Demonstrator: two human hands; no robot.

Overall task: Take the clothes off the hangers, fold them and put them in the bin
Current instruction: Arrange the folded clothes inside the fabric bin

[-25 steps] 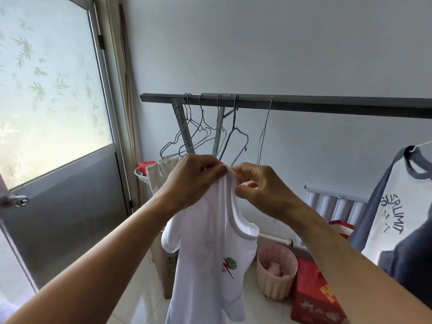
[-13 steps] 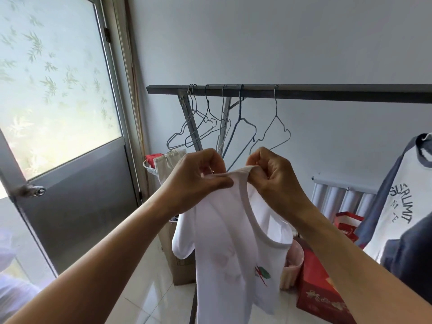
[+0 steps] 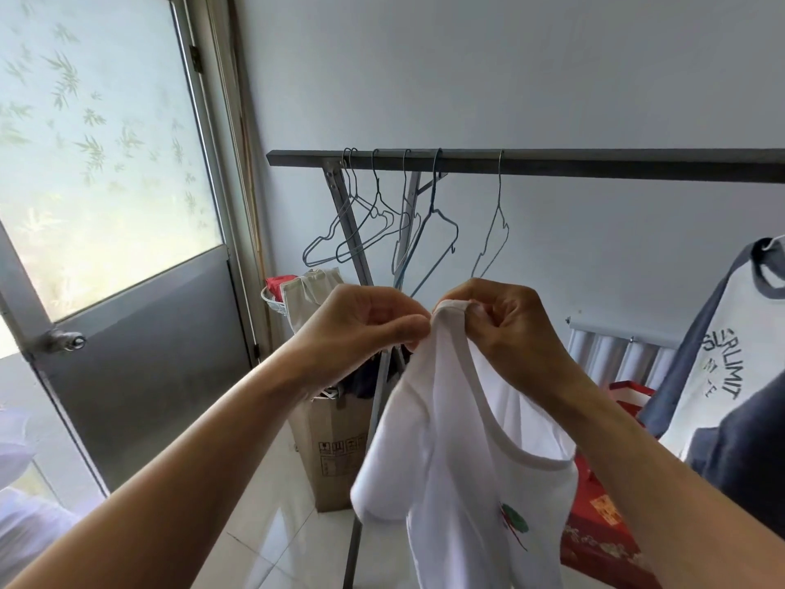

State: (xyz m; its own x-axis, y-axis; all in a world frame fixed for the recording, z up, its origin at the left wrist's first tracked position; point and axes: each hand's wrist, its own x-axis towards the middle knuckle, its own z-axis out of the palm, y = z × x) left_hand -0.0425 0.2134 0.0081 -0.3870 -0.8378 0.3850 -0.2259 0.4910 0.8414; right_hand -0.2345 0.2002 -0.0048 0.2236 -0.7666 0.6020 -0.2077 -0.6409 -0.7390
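White T-shirt (image 3: 458, 461), off its hanger, held up near me in front of the rail (image 3: 594, 161). My left hand (image 3: 365, 320) pinches the shoulder fabric beside the collar. My right hand (image 3: 505, 325) is curled round the collar band itself, and the two hands nearly touch. Gripped at this high point, the shirt hangs free under its own weight, so it should fall straight for folding. Bare wire hangers (image 3: 429, 231) are bunched at the left end of the rail, clear of my hands. At far right a grey-and-white shirt (image 3: 722, 367) hangs on its hanger, not yet taken. A cardboard box (image 3: 335, 452) stands on the floor beyond my hands; I cannot tell whether it is the bin.
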